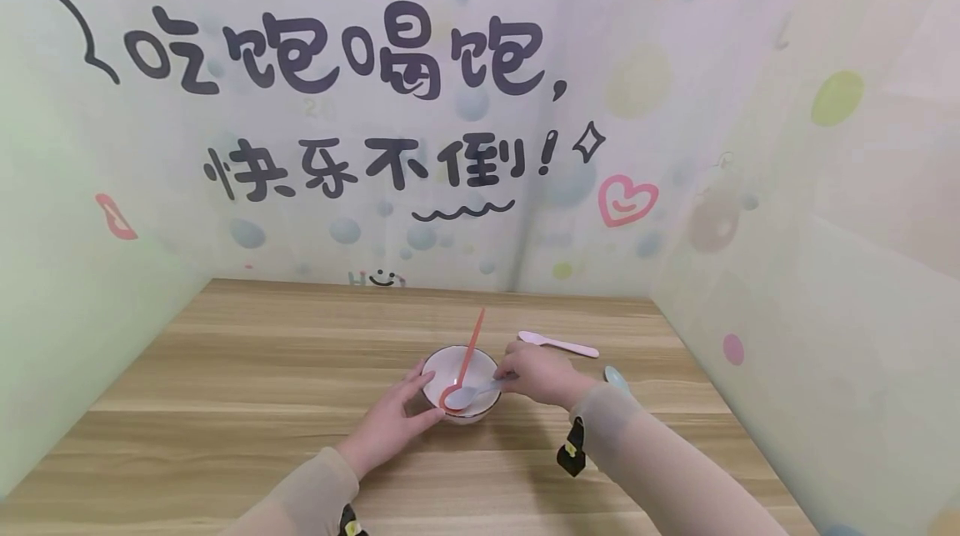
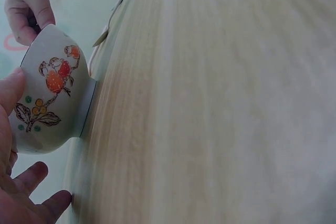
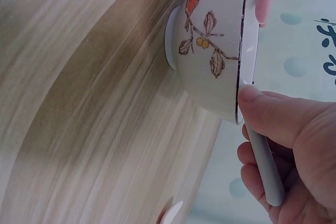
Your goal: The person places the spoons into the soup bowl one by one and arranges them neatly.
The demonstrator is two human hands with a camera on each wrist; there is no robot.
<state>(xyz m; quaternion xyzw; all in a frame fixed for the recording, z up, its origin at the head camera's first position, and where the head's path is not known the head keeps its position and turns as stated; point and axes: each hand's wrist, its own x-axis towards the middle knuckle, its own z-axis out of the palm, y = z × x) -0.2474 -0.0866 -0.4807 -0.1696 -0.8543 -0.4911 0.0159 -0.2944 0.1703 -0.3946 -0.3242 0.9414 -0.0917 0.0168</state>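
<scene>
Free: table (image 1: 225, 378), left part, from left wall (image 1: 82, 344) to left hand (image 1: 393, 419); back strip, between bowl (image 1: 447, 361) and back wall (image 1: 300, 244); near gap, between left sleeve (image 1: 300, 498) and right sleeve (image 1: 652, 453).
Obstructed: bowl's left side, by left hand; right rim, by right hand (image 1: 543, 373); mouth, by red spoon (image 1: 471, 348), slanting up past far rim, and by grey spoon (image 1: 461, 397), reaching in from right hand.
Obstacles, right: pink spoon (image 1: 572, 346), flat behind right hand; blue spoon (image 1: 615, 378), partly hidden by right sleeve; right wall (image 1: 787, 336), beyond.

Right hand (image 3: 299, 150) gripping a grey handle (image 3: 266, 171) at the rim (image 3: 242, 40) of a sprig-painted bowl (image 3: 218, 38) on a table (image 3: 105, 93)
</scene>
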